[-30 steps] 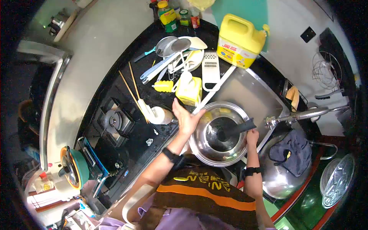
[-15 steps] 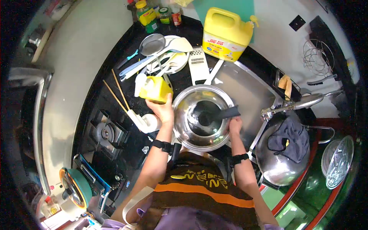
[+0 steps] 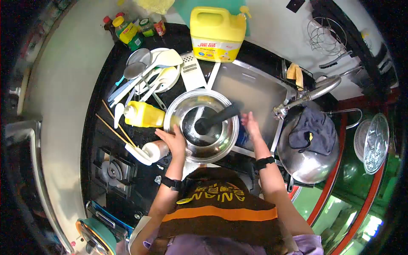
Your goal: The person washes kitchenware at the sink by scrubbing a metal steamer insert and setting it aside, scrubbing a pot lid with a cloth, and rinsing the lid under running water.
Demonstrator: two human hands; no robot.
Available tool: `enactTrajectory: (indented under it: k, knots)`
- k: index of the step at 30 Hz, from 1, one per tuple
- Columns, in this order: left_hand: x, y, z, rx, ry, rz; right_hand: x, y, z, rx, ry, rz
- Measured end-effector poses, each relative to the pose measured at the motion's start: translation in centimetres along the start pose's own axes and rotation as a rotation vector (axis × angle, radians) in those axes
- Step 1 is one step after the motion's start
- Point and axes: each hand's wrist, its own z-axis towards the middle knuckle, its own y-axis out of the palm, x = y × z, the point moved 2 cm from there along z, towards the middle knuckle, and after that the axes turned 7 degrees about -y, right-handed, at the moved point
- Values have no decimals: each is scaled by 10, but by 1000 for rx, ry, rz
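Just left of the right hand (image 3: 252, 126) and its loose fingers, which grasp nothing, the head view shows the steel bowl (image 3: 219, 148). A black handle (image 3: 225, 114) slants out from its middle, long axis ending just ahead of those fingers, nearer them than the left hand (image 3: 176, 143). That hand's fingers are spread, unclosed, at the rim, bowl to their right, yellow bottle (image 3: 146, 117) ahead.

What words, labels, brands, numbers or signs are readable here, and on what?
"JIE", apparently: red, on the yellow jug; its smaller print is unreadable.
"ANIAN", probably: upside down on the apron; nearby characters unclear.
Corner jars: labels too blurred to read.
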Motion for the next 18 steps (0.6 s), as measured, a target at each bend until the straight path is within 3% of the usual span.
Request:
enactTrajectory:
  k: [1,3,4,5,7,9,11,13,15,17,18]
  knots:
    - [4,-1,-5,-40,16,21,18,-11,14,3,-3,2]
    - [10,-5,-13,-69,22,27,46,-25,32,-146,-134,-772]
    - [10,-6,-18,-88,58,17,5,-17,1,-274,-80,-999]
    - [10,-7,-23,-107,92,8,32,-13,14,-395,-208,-1200]
    - [16,-17,-34,-121,142,31,84,-5,33,-678,-177,-1442]
    - [14,-24,-48,-89,265,-15,118,-3,51,-709,-184,-1428]
    - [42,-44,-76,-69,508,-40,103,-3,44,-841,-333,-1502]
    - [73,-49,-102,-12,621,-118,73,-13,31,-841,-250,-1350]
    - [78,-40,-119,-728,619,-233,62,-31,24,-830,-174,-1219]
    - [98,-5,-140,-1200,318,-211,55,-58,17,-538,-169,-469]
    - [103,16,-148,-1351,-26,-260,65,-66,18,-343,-222,-404]
